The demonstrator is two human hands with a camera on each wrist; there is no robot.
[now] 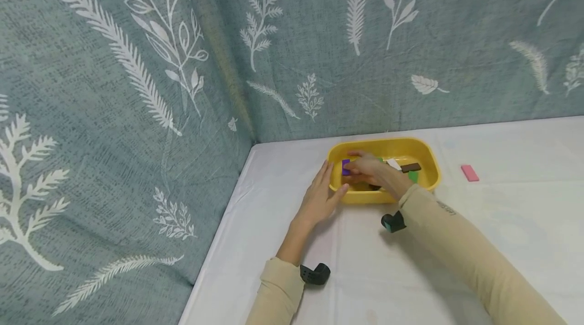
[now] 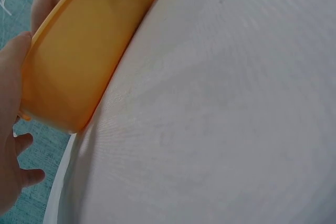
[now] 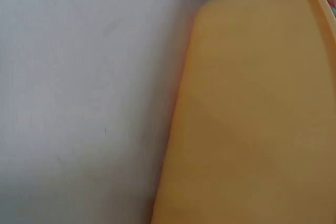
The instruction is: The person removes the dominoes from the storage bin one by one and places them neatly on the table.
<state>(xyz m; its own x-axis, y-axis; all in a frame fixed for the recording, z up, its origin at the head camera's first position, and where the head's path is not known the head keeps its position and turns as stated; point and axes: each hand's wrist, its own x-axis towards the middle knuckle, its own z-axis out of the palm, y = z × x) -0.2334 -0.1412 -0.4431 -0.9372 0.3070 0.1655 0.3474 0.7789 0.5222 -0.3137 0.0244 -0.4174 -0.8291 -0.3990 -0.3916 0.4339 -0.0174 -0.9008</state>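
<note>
A yellow plastic tub [image 1: 429, 183] with a raised rim stands on the white cloth and holds several small flat blocks. My left hand [image 1: 318, 201] rests at the tub's left corner, its fingers fairly straight along the outside and its thumb at the front rim. Inside the tub, my right hand [image 1: 367, 168] reaches to the left end, fingertips overlapping a purple block [image 1: 345, 171]. I cannot tell whether they pinch it. Right of that hand lie a white block [image 1: 393, 164], a dark brown block [image 1: 411, 167] and a green block [image 1: 413, 176]. The right wrist view shows mostly the tub's outer wall [image 3: 257, 103].
A pink block [image 1: 470, 173] lies on the white cloth [image 1: 515, 233] right of the tub. Blue-green patterned curtains [image 1: 319, 36] hang behind the table and along its left side.
</note>
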